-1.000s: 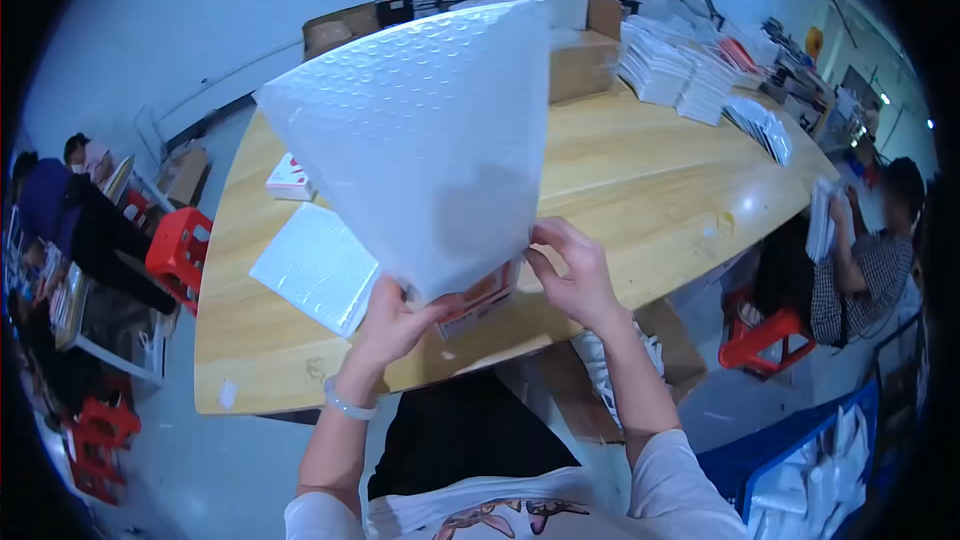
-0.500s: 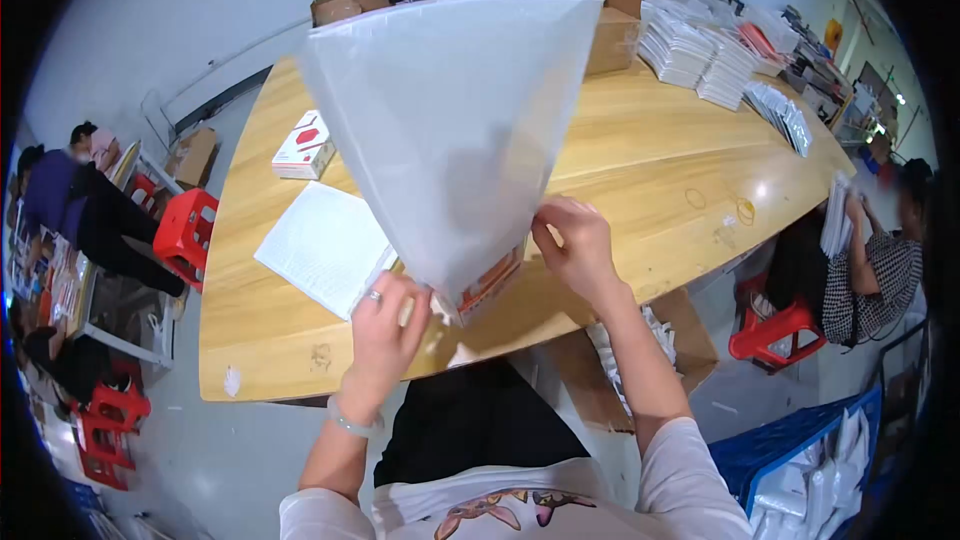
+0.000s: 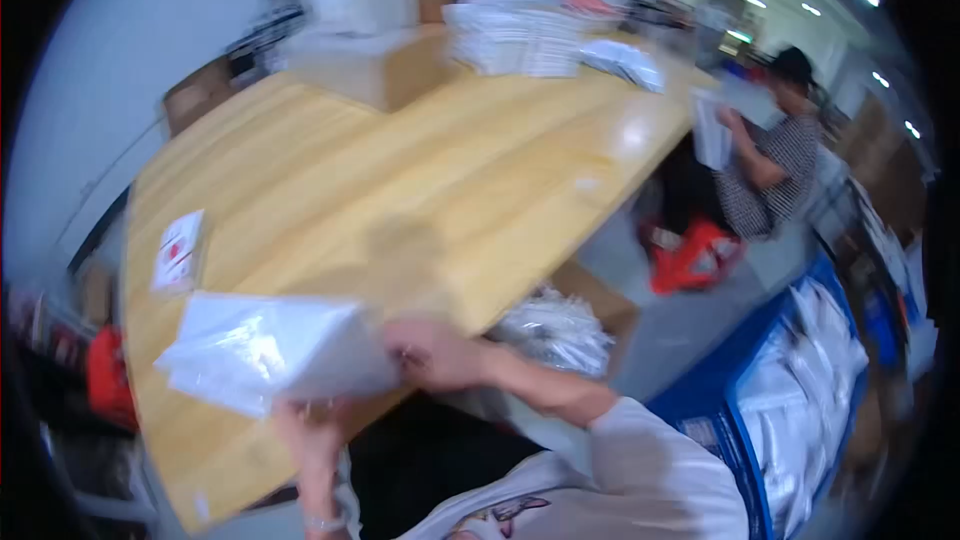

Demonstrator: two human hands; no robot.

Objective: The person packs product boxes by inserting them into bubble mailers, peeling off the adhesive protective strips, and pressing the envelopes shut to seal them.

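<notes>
A white translucent plastic bag (image 3: 330, 345) is tipped low over the near left part of the wooden table. My left hand (image 3: 310, 435) grips its near edge, though motion smears the fingers. At the bag's right end, my right hand (image 3: 435, 350) is closed on the plastic. What is inside the bag cannot be made out now. Beyond it lies a small white box with red marks (image 3: 178, 252). A white padded sheet cannot be told apart from the bag in this blur.
The wooden table (image 3: 480, 170) carries a cardboard box (image 3: 385, 75) and stacked white packets (image 3: 520, 35) at the back. Below its near edge stands a carton of plastic packets (image 3: 555, 330). A blue bin (image 3: 735, 430) is at right; a seated person (image 3: 775, 160) holds white sheets.
The bag, held tall and upright before, has tipped down to the left. The camera view has swung right. My right hand has moved left towards my left hand.
</notes>
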